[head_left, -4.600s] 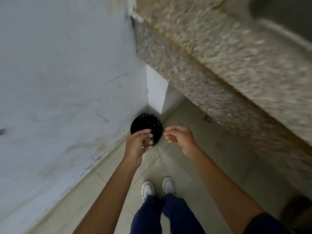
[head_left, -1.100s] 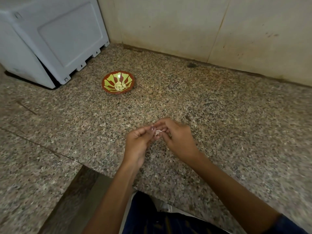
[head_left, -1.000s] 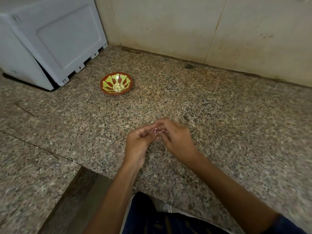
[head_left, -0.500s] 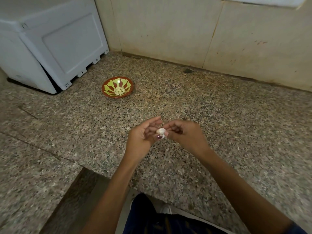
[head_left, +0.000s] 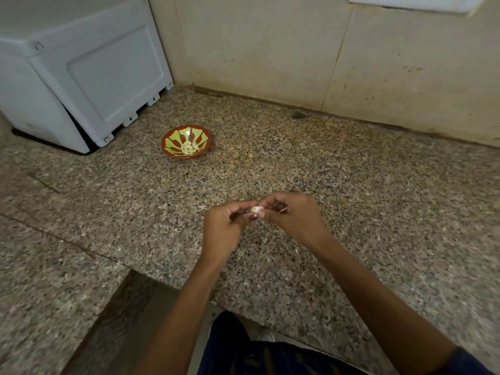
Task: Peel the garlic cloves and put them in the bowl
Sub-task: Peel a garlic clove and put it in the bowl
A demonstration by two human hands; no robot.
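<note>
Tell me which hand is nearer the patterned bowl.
Left. The left hand is nearer the bowl, which sits farther back on the counter to its left; the right hand is farther right. Both pinch a garlic clove.

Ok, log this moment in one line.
phase: peeling | left hand and right hand: pinch clove | bowl: holds peeled cloves | counter

A small garlic clove (head_left: 256,209), whitish and partly in its skin, is held above the speckled counter, pinched between fingertips. At about 10 o'clock from it, well apart, stands the bowl (head_left: 186,141), round, with a brown rim and yellow-green rays inside. Several pale peeled cloves (head_left: 189,147) lie at its bottom.
</note>
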